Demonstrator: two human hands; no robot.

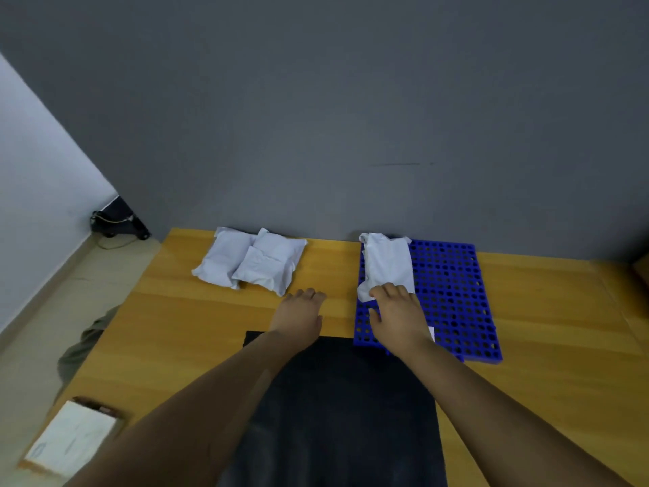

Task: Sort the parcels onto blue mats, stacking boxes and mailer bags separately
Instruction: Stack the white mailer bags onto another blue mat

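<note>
A white mailer bag [386, 265] lies along the left side of the perforated blue mat [453, 293] on the wooden table. My right hand [397, 311] rests on the bag's near end, palm down, fingers over its edge. Two more white mailer bags [253, 261] lie side by side, overlapping, on the bare table at the back left. My left hand [302, 311] hovers palm down with fingers together just in front of those bags, touching nothing. A cardboard box with a white label [73, 437] sits at the table's near left corner.
A black mat [344, 398] covers the table centre under my forearms. A small white label [431, 333] lies on the blue mat's near edge. The grey wall stands right behind the table. A dark device with cables [116, 219] sits on the floor at the left.
</note>
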